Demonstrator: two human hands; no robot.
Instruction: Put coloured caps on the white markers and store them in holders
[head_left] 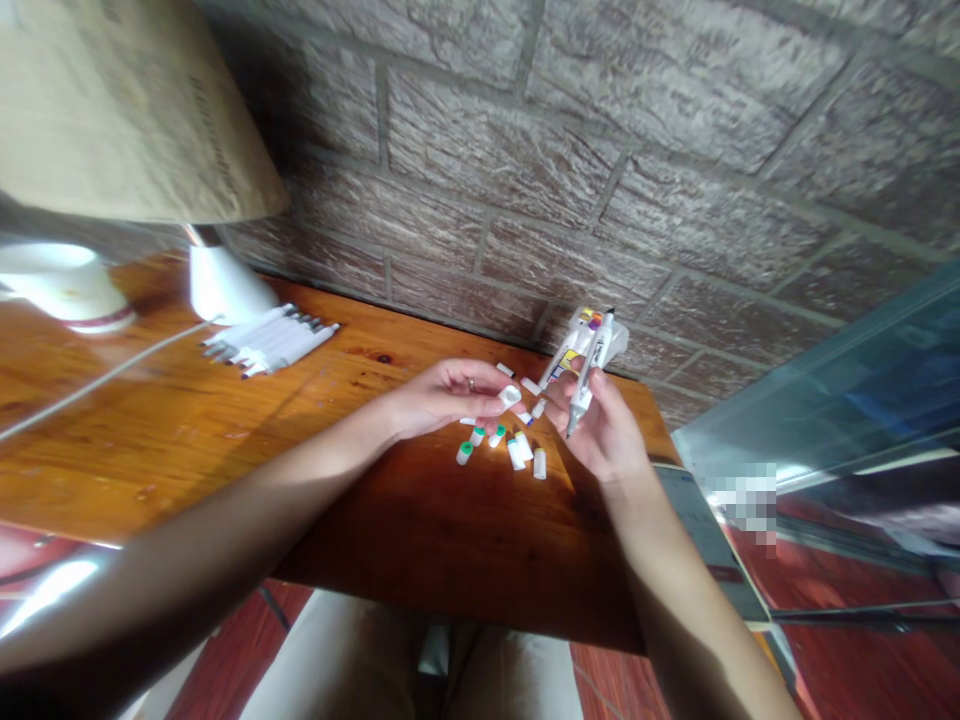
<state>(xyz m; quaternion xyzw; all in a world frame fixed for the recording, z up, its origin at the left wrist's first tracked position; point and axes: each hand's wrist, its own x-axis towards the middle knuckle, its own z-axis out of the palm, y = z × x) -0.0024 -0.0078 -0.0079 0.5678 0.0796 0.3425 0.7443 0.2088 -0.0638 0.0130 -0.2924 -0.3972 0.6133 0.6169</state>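
Between the thumb and fingers of my left hand is a small white marker cap, its hollow end facing me. My right hand grips an uncapped marker, white with a grey collar, its dark tip pointing down toward the table. Below and between my hands, several loose caps lie scattered on the wood, among them a green-ended cap and a white cap. Behind my right hand stands a clear and white marker case with a colourful label, partly hidden by the marker and fingers.
A row of several white markers lies at the left beside the lamp base. A white cup stands further left, and a cable crosses the wooden table. A brick wall borders the back; a tablet-like device is at the right.
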